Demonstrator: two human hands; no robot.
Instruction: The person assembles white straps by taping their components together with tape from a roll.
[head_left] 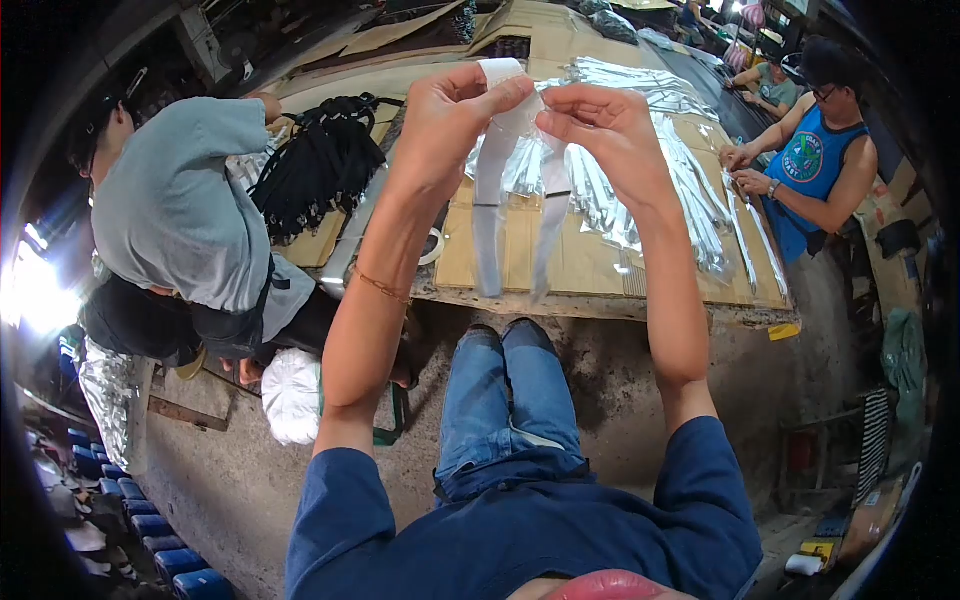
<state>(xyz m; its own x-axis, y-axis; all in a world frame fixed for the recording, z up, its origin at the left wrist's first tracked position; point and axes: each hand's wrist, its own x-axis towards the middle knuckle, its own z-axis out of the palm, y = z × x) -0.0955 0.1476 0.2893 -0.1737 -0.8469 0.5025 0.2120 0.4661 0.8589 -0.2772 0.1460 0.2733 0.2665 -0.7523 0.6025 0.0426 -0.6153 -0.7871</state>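
Both hands are raised over the table's near edge with a white strap (490, 215). My left hand (455, 105) pinches its upper part between thumb and fingers, and a short folded end shows above the thumb. My right hand (600, 120) is closed, thumb against fingers, at the strap's other side. Two tails hang down side by side, each crossed by a small dark band. Behind the hands lies a large spread of white straps (600, 190), some looking glossy like plastic. The exact spot between my right fingertips is partly hidden.
Cardboard (500, 250) covers the table. A pile of black straps (320, 165) lies left, near a tape roll (432, 246). One person (190, 200) stands at left; another in a blue tank top (815, 150) handles white strips at right. A white bundle (292, 397) sits on the floor.
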